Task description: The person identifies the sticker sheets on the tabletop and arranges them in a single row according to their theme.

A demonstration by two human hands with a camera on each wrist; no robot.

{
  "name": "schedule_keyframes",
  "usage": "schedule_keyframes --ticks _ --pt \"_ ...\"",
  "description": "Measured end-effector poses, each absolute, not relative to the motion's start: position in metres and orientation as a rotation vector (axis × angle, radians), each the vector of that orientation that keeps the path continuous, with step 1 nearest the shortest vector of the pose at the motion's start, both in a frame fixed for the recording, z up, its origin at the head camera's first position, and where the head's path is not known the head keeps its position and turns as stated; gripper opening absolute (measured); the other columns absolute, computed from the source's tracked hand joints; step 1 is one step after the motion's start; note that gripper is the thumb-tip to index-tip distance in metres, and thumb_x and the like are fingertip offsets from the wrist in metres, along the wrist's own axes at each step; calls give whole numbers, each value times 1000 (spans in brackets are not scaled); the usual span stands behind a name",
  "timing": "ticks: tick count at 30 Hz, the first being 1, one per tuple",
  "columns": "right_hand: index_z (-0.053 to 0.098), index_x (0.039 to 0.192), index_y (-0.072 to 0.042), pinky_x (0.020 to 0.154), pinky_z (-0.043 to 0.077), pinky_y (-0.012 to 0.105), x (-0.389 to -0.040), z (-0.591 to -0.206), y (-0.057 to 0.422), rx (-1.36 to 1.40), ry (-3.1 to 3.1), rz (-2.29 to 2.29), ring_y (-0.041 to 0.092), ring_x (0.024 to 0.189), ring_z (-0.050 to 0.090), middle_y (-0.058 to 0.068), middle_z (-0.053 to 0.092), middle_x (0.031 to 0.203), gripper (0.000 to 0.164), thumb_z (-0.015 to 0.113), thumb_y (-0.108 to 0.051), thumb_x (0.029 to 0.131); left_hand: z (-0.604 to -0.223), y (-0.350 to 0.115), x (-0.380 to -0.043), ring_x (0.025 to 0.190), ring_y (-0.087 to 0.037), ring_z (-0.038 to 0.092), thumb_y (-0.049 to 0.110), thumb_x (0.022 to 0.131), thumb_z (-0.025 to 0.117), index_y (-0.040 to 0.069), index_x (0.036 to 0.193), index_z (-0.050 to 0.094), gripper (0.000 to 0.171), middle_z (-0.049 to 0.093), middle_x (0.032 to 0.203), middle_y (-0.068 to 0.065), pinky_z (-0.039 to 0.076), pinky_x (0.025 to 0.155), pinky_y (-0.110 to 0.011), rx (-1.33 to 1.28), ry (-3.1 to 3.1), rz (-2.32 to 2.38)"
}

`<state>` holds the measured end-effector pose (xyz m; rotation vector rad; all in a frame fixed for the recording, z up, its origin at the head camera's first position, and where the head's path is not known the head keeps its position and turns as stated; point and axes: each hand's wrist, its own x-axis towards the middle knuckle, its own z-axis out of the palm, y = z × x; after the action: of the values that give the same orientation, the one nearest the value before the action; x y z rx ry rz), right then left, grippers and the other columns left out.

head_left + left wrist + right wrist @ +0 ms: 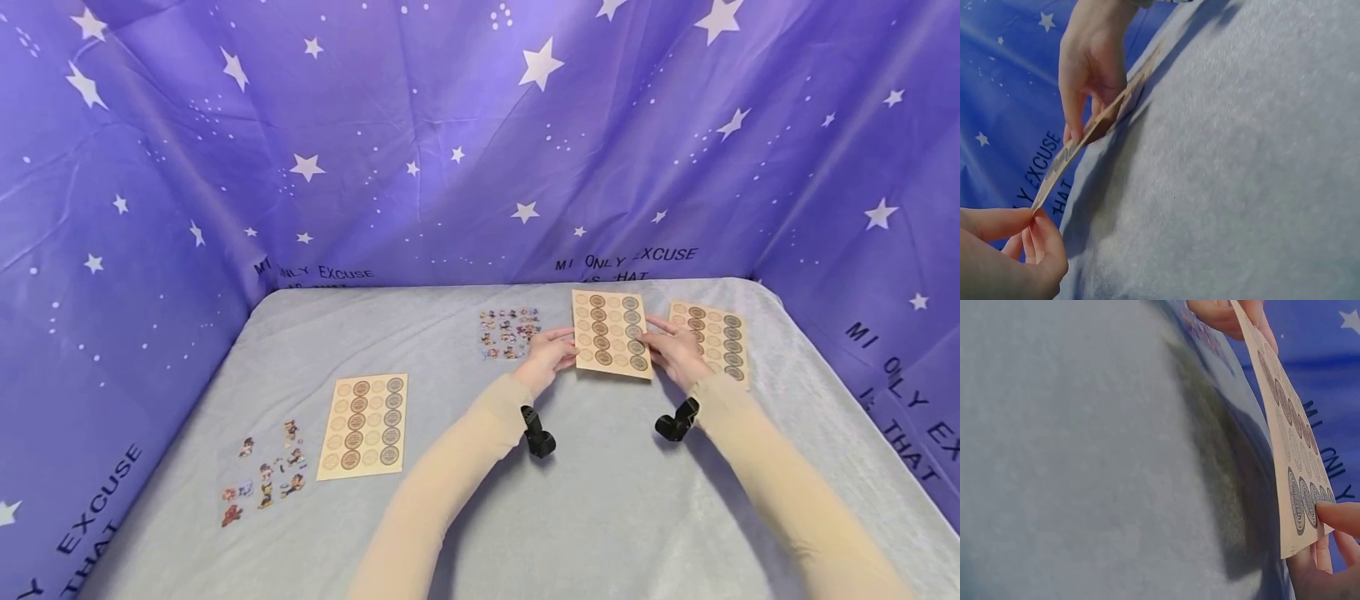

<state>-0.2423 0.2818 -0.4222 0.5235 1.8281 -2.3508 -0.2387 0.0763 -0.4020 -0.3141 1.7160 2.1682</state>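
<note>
Hold the raised sheet [611, 329] lightly, left hand [550, 354] pinching its left edge, right hand [677, 350] its right, to avoid creases.

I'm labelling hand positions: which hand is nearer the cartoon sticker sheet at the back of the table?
Left. The left hand is just beyond the cartoon sticker sheet's right edge; the right hand is farther right, across the held tan sheet.

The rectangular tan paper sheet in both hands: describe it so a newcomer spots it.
Scan the grey fabric-covered table to its far edge, right of centre. The tan circle-printed sheet is raised by left hand and right hand; its two lookalikes lie flat.
</note>
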Motion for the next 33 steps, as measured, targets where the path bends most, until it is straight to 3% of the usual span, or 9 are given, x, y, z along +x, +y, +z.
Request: schedule_keyframes --ticks 6,12,20,33 --pt "18 139 -1 64 53 20 -237 -423 278 455 1772 -2376 7 66 62 -3 66 70 67 50 11 82 -409 70 -237 72 -16 62 -17 73 52 -2 115 57 44 63 99 -18 52 74 -27 -305 1678 2196" --pt "14 140 -1 66 53 23 -230 -421 274 406 1680 -2419 8 69 63 -1 67 72 69 50 12 82 -426 65 -241 73 -15 62 -15 73 57 5 111 62 44 64 91 -12 53 71 -27 -317 1646 2220" --pt "15 140 -7 69 53 23 -219 -414 266 457 1572 -2433 9 70 62 1 67 74 71 52 9 82 -425 53 -231 70 -13 61 -13 73 57 7 112 61 44 64 93 -12 53 70 -26 -303 1626 2212" --pt "17 140 -7 73 52 24 -204 -407 248 425 1522 -2434 11 74 63 1 67 79 68 51 8 83 -420 29 -215 68 -10 59 -12 73 57 9 114 61 45 62 100 -11 51 65 -22 -312 1643 2209"
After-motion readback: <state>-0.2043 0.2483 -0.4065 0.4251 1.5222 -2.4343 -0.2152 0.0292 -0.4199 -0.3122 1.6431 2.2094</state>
